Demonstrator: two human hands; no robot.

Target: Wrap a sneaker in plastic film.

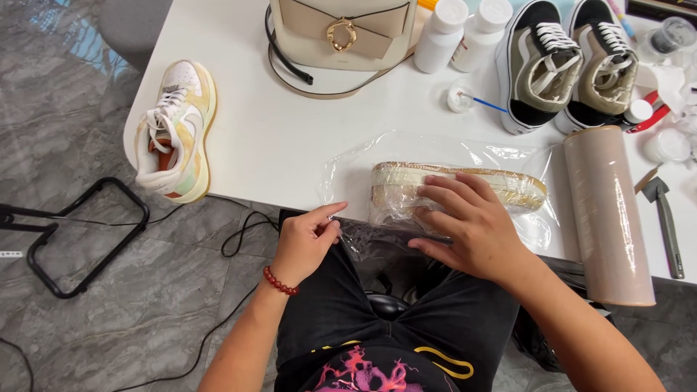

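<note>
A view from above of a seated person at a white worktop (276, 138), described from left to right.

At the far left edge of the worktop lies a white, yellow and pale green sneaker (174, 131), laces up, partly hanging over the edge. Below it on the grey floor stands a black metal frame (87, 239) with cables.

Next comes the left hand (305, 243), a red bead bracelet (279, 282) at its wrist. Its thumb and forefinger are pressed together, pinching the loose edge of clear plastic film (348, 170) at the near edge of the worktop.

In the middle lies a shoe wrapped in film (406, 190), on its side with its cream sole facing up, near the front edge of the worktop. The right hand (468, 229) rests flat on it, fingers (443, 192) spread and pressing down.

To do this wrapping well, it seems wise to keep the film taut from the pinched edge while the flat hand holds the shoe firm, so that no slack or creases form.

Behind, a cream handbag (341, 36) with a gold clasp, then two white bottles (465, 29), then a pair of olive and black sneakers (570, 65). At the right stands a large roll of film (610, 218), and beyond it a grey-handled tool (664, 218).
</note>
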